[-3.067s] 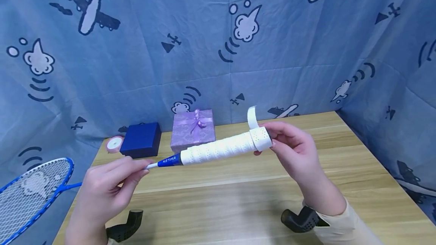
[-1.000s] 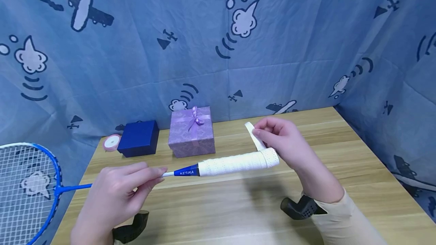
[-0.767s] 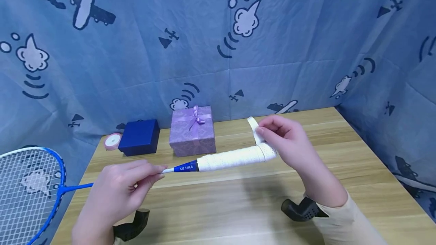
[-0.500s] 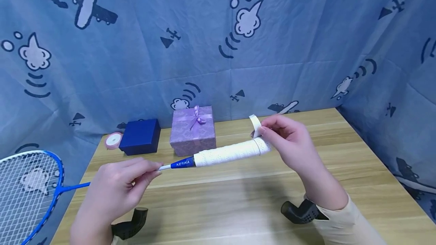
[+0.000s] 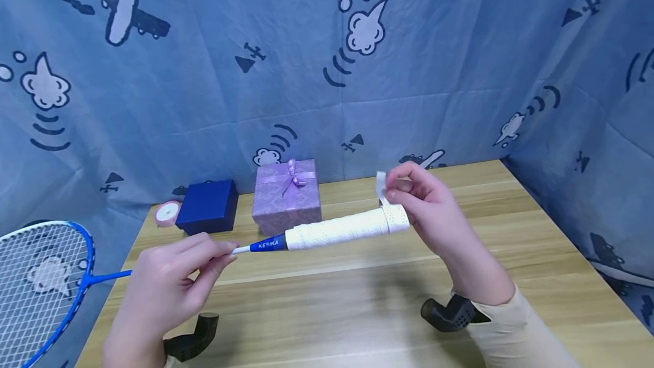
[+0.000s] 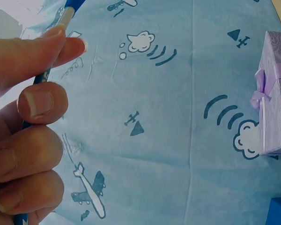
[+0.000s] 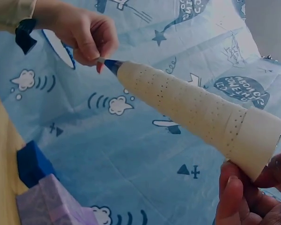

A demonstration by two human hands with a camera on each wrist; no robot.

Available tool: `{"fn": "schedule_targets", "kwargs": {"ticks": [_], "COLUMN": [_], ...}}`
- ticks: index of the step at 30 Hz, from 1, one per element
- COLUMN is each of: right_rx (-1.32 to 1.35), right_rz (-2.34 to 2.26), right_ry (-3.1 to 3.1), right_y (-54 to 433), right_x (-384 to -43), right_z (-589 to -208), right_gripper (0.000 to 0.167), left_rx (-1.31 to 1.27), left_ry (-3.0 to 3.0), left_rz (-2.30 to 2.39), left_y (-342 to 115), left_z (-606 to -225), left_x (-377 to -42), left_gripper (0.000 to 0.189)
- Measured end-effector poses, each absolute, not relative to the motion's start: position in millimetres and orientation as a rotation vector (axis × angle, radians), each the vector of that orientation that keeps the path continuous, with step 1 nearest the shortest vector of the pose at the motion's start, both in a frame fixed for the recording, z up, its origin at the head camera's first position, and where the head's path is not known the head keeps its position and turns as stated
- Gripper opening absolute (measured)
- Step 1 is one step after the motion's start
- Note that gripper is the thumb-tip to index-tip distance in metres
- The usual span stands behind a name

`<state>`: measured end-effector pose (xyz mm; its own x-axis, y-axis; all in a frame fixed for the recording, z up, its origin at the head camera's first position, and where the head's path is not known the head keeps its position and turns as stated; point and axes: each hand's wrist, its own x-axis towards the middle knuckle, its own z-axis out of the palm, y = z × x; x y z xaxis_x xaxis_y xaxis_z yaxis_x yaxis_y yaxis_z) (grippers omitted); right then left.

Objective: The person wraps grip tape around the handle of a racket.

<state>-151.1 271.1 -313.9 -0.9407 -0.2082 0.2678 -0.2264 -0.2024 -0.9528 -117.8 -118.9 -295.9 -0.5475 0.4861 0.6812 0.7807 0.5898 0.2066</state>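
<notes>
A blue badminton racket (image 5: 53, 283) is held up over the table, its stringed head at the left and its handle pointing right. My left hand (image 5: 166, 288) grips the shaft just beside the blue KESIKA cone (image 5: 268, 243); in the left wrist view, its fingers (image 6: 42, 103) curl round the shaft. White perforated overgrip tape (image 5: 337, 230) covers the handle in overlapping turns. From the butt end a loose strip (image 5: 381, 186) of that tape sticks up, pinched by my right hand (image 5: 429, 209). The right wrist view has the right fingers (image 7: 232, 192) right under the butt end.
Along the back of the wooden table (image 5: 327, 305) stand a pink-rimmed ribbon roll (image 5: 167, 214), a dark blue box (image 5: 208, 207) and a purple gift box (image 5: 287, 197) with a bow. A blue patterned cloth (image 5: 286, 61) hangs behind and at the sides.
The handle has turned about its axis and its butt end has risen since a second ago. My right hand has shifted slightly up with the loose strip; the left still holds the shaft.
</notes>
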Motion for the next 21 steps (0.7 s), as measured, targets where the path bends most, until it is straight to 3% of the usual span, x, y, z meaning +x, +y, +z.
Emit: {"fn": "schedule_targets", "kwargs": {"ticks": [6,12,18,21], "right_rx": [0.545,0.554,0.357,0.306], "right_rz": [2.326,2.104,2.057,2.08], "right_ry": [-1.93,-2.145,-2.215,-2.197], "right_y": [269.1,264.3,257.6,254.7], "right_x": [-144.7,-141.2,-140.0,-139.8], "right_z": [-313.1,-311.3,-306.9,-306.0], "right_gripper": [0.039,0.009,0.027,0.027], "left_rx": [-0.944,-0.917,-0.894,-0.884], "left_ry": [-2.265,-2.244,-2.157,-2.148], "left_rz": [-0.624,-0.572,-0.509,-0.501], "left_y": [-120.1,-120.4,-118.6,-117.9], "left_z": [-293.6,-292.0,-288.0,-286.3], "left_x": [-116.8,-116.7,-117.0,-115.9], "left_gripper": [0.039,0.04,0.039,0.039]}}
